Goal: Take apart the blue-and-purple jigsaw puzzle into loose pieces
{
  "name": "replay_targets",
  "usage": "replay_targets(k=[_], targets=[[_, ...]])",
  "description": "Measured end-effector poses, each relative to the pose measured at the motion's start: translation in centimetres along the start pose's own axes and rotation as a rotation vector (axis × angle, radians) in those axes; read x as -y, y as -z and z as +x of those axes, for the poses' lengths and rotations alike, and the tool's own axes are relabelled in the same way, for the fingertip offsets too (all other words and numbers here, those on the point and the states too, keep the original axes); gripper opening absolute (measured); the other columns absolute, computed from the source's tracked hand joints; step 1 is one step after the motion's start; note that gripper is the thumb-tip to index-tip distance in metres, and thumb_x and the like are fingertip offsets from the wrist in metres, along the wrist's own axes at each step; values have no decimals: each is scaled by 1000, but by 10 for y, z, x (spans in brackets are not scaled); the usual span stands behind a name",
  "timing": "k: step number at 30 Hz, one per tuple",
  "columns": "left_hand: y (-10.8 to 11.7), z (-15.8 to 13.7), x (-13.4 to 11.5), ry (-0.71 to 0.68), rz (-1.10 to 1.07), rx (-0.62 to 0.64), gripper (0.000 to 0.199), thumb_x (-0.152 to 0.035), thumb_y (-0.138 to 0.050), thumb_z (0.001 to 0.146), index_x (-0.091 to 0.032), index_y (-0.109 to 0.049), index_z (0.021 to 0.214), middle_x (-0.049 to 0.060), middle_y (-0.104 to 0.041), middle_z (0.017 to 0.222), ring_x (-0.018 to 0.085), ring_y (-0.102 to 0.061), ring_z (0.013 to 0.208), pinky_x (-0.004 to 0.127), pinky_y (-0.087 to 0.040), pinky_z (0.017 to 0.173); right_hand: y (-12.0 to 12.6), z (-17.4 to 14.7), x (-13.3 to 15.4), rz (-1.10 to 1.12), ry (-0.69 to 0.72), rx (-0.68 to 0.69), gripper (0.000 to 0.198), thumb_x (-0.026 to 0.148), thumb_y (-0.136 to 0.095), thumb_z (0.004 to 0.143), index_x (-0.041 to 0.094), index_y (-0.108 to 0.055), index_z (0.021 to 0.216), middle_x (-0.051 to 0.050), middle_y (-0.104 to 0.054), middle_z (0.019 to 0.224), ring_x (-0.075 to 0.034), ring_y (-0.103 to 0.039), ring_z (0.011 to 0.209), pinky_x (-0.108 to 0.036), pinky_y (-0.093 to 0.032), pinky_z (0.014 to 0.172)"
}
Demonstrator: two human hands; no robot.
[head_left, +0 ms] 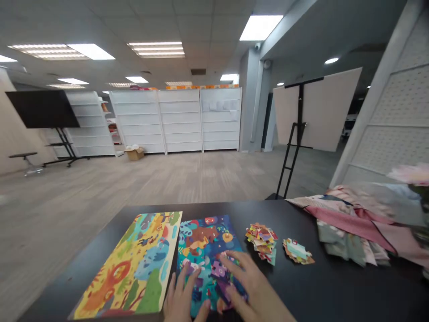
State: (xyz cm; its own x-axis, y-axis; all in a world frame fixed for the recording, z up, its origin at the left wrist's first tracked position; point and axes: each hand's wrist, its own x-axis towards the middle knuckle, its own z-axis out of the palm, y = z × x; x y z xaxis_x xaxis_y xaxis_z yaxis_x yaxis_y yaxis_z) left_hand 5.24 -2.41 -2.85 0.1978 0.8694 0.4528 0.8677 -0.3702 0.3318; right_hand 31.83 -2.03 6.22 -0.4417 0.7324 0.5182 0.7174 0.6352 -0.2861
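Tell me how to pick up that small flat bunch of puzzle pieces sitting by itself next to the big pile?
The small bunch of joined pieces lies flat on the black table, so nothing sticks up to hold. Probably slide fingertips under its free near edge, coming from the front; the tall pile blocks its left side.

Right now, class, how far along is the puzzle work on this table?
Done: the yellow puzzle lies whole, flat on the black table. In hand: the left hand and right hand press flat on the near end of the blue puzzle; its far part looks joined. Left: a stack of loose pieces and a small joined cluster wait beside it.
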Motion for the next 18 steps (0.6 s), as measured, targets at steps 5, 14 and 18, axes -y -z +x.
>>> replay_targets(k=[5,14,18], targets=[[16,16,-4,230,-301,32,44,-36,-64,91,-29,-60,134,12,-49,154,34,-41,145,57,-42,113,-72,5,-34,-384,254,99,88,67,-71,75,37,-41,152,-13,-61,143,-45,-62,121,-49,-54,88],[40,43,-29,70,-4,376,55,-25,-72,79,-35,-58,132,10,-40,160,47,-40,140,69,-47,97,-98,-5,-58,-604,375,-132,62,60,-58,86,38,-54,143,-3,-71,131,-34,-71,106,-42,-49,83],[46,44,-21,-296,134,442,56,-54,-54,97,-31,-43,147,13,-46,156,42,-53,130,64,-50,97,-107,-6,-57,-558,329,-192,62,62,-60,82,39,-58,139,-3,-73,128,-34,-70,106,-43,-48,84]])
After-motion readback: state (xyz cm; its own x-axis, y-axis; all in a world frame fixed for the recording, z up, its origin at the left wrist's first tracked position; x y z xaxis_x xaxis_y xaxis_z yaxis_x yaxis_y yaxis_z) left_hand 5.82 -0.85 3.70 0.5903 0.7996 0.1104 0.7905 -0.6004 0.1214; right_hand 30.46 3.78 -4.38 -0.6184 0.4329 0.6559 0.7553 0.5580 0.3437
